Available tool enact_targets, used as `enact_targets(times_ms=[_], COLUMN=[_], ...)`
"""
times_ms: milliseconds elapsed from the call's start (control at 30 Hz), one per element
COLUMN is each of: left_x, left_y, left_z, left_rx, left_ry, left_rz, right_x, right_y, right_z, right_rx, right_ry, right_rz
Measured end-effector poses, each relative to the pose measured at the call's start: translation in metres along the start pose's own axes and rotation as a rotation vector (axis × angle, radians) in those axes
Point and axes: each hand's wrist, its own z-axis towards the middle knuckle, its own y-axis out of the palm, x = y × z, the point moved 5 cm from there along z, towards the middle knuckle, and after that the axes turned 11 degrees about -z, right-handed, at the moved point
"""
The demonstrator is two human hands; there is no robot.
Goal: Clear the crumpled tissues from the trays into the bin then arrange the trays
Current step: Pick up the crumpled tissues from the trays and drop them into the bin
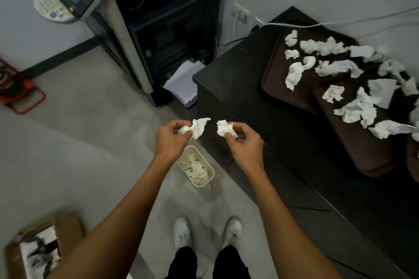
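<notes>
the left hand (169,140) is pinching a crumpled tissue (197,128) between thumb and curled fingers, with the loose end sticking out toward the right hand. the right hand (243,142) is pinching a second tissue (224,129) the same way, and the two wads are hanging close together without touching. both hands are being held out in the air, the left one above the floor and the right one near the edge of the dark tabletop (238,97). just below and between the hands, a cream bin (212,171) is standing on the floor, with a heap of white tissues lying inside it. well off to the right of the right hand, two brown trays are sitting on the tabletop: the far tray (276,75) and the near tray (353,142), the near one seeming to overlap the far one's edge. many loose tissues (333,68) are lying scattered over both. beyond the left hand a copier (158,29) is standing against the wall. beneath the forearms, white shoes (182,231) are showing.
</notes>
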Motion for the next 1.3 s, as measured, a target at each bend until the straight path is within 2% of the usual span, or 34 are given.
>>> enact_targets(times_ms=[433, 933, 1033, 1167, 1300], left_x=[-0.119, -0.314, -0.345, -0.374, -0.395], left_y=[0.011, 0.0, -0.006, -0.011, -0.01], left_z=[0.049, 0.128, 0.134, 0.14, 0.143], left_rx=[0.135, 0.257, 0.26, 0.273, 0.304], left_ry=[-0.139, -0.22, -0.232, -0.25, -0.263], left_rz=[0.069, 0.06, 0.098, 0.143, 0.173], right_x=[0.104, 0.274, 0.308, 0.348, 0.38], right_y=[0.104, 0.283, 0.325, 0.364, 0.359], right_z=[0.057, 0.108, 0.115, 0.119, 0.121], right_rx=[-0.214, -0.273, -0.334, -0.547, -0.528], right_ry=[0.097, 0.085, 0.123, 0.179, 0.291], right_rz=[-0.076, -0.32, -0.391, -0.529, -0.623])
